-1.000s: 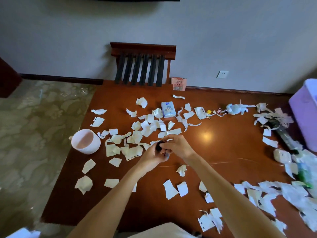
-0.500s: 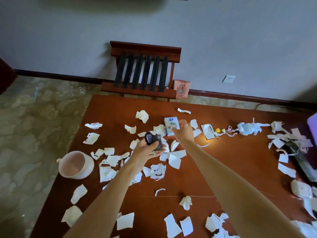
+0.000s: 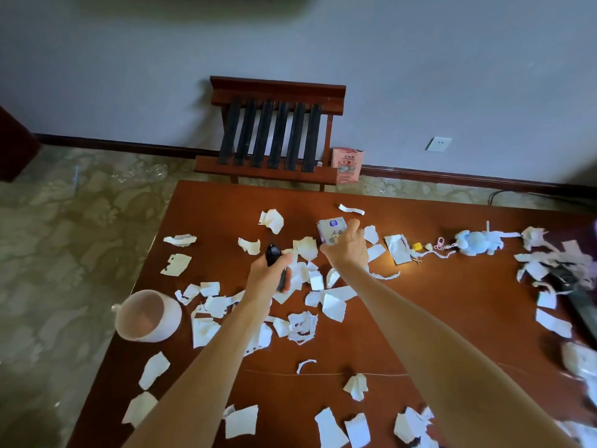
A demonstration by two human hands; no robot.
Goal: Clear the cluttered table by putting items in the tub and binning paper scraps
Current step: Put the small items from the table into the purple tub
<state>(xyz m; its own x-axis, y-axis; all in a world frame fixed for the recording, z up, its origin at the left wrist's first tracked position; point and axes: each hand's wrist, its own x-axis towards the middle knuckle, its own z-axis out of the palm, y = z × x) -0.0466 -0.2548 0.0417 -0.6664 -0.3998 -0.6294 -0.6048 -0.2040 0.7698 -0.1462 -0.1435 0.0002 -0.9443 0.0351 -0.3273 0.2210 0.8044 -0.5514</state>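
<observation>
Reddish-brown wood fills the lower view: a wide table standing on a mottled stone floor, with a pale wall behind it. Torn white paper scraps lie all over the tabletop, thickest around the middle and along the right edge. The left hand hangs over the middle heap with its fingers wrapped round a small black object, whose rounded top sticks out above the fist. Just to its right, the right hand is at the tissue pack, toward the far side of the table. Its fingers curl round the pack's near right corner and one finger lies up along the right edge; whether the pack is off the wood cannot be told. A white cup sits at the left edge of the table, tipped toward the camera. Farther right, a pale blue plush toy lies on its side, with a small yellow charm between it and the pack. A long dark thing lies half buried in scraps near the right edge. Against the wall stands a slatted wooden rack with a pink packet leaning at its right end, and a wall socket sits farther right.
</observation>
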